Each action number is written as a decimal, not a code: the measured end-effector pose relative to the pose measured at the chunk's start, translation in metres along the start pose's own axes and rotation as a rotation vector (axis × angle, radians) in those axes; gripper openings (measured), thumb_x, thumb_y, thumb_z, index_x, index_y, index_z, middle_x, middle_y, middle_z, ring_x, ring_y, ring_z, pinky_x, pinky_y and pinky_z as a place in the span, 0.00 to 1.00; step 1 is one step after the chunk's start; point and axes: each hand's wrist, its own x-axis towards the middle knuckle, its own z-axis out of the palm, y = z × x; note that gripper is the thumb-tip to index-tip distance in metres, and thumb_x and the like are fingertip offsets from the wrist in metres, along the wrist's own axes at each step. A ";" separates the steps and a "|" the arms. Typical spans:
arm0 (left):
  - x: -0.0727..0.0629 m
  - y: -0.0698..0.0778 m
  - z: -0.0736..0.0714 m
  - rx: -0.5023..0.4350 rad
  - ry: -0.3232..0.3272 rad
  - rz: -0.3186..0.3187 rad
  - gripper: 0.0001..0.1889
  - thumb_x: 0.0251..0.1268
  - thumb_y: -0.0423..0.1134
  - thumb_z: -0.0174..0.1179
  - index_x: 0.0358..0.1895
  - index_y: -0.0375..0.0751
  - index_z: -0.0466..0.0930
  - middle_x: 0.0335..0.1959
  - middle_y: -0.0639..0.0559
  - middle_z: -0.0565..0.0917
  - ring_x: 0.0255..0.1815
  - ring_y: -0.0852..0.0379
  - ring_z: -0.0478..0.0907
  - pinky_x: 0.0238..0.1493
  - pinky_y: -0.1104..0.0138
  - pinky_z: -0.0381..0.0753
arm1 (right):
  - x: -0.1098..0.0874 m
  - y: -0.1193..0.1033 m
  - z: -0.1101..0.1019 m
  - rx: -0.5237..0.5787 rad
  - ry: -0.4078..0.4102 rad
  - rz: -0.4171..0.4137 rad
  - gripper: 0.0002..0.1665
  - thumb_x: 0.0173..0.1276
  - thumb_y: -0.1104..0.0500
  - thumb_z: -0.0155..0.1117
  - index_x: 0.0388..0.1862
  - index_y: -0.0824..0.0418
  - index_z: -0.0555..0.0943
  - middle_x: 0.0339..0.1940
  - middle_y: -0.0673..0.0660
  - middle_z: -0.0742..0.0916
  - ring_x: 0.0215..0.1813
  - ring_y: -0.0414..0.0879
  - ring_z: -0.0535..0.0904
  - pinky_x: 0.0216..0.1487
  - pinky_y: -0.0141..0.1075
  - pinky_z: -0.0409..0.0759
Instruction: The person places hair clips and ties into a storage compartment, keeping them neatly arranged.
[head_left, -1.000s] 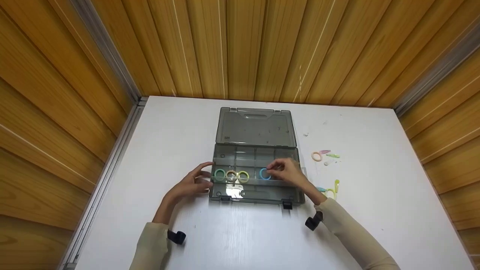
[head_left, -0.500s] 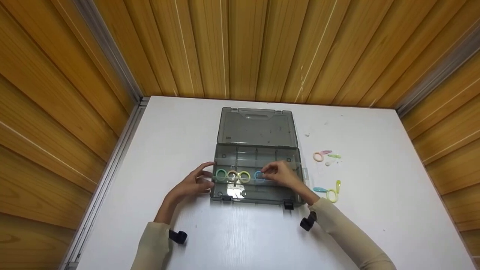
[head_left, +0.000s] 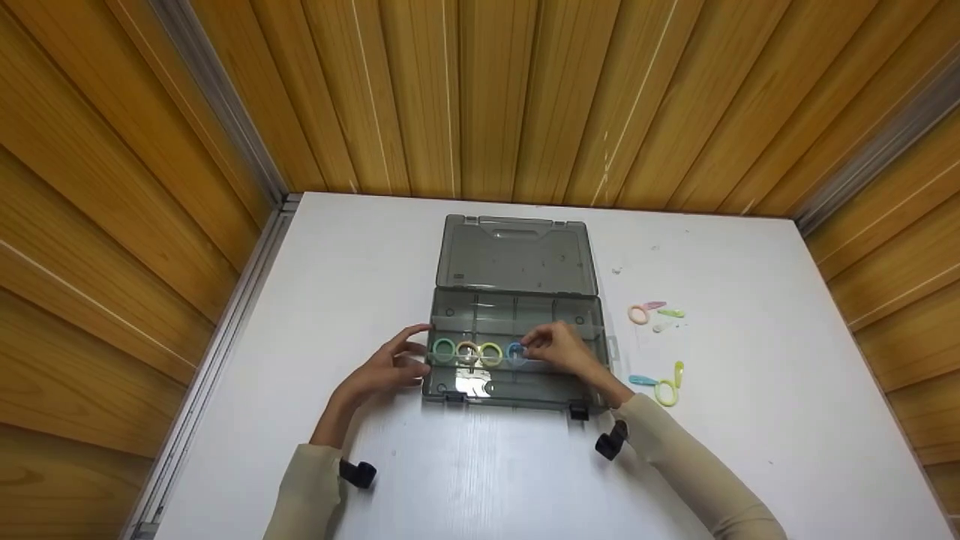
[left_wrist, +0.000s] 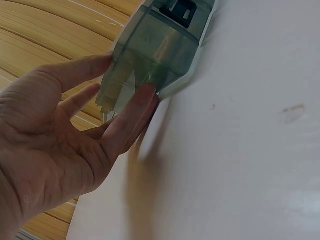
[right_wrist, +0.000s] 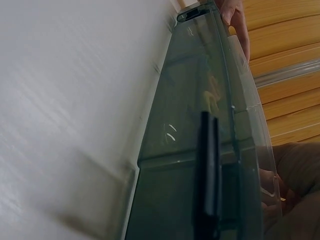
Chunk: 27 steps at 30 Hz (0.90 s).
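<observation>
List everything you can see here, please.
box: one, grey, open, on table
rings: four, green, peach, yellow, blue, in box
loose rings: two, peach, yellow, right of box
clips: four, pink, blue, two greenish, nearby
bits: several, whitish, unclear, right of box
table: one, white, under box
walls: three, brown, around table
rails: several, grey, along walls
wrist cameras: two, black, at cuffs
sleeves: two, beige, forearms
left hand: one, touching box
right hand: one, holding blue ring

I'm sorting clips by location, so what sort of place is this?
Probably a work booth, perhaps for filming: a white table enclosed by wood-look panels, with metal rails at the corners.
</observation>
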 end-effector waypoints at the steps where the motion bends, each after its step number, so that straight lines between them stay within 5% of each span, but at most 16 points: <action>1: 0.000 0.000 0.000 -0.001 -0.001 0.002 0.41 0.70 0.33 0.64 0.82 0.52 0.53 0.66 0.30 0.70 0.56 0.48 0.82 0.60 0.49 0.86 | 0.000 0.000 0.000 0.004 -0.003 0.007 0.08 0.60 0.69 0.74 0.38 0.72 0.87 0.34 0.66 0.91 0.32 0.41 0.86 0.30 0.21 0.78; 17: 0.003 -0.002 -0.001 0.009 -0.007 0.020 0.41 0.70 0.35 0.65 0.82 0.50 0.53 0.66 0.29 0.70 0.57 0.45 0.82 0.60 0.51 0.86 | -0.003 -0.001 -0.005 0.032 -0.030 -0.024 0.12 0.62 0.71 0.72 0.44 0.75 0.86 0.38 0.70 0.90 0.36 0.51 0.88 0.33 0.22 0.82; 27: 0.000 -0.002 0.000 0.022 0.009 -0.016 0.42 0.70 0.35 0.64 0.82 0.51 0.52 0.67 0.28 0.68 0.59 0.42 0.81 0.61 0.48 0.85 | -0.022 -0.013 -0.031 -0.008 0.050 -0.085 0.13 0.67 0.64 0.71 0.48 0.70 0.87 0.42 0.66 0.91 0.37 0.53 0.88 0.35 0.25 0.83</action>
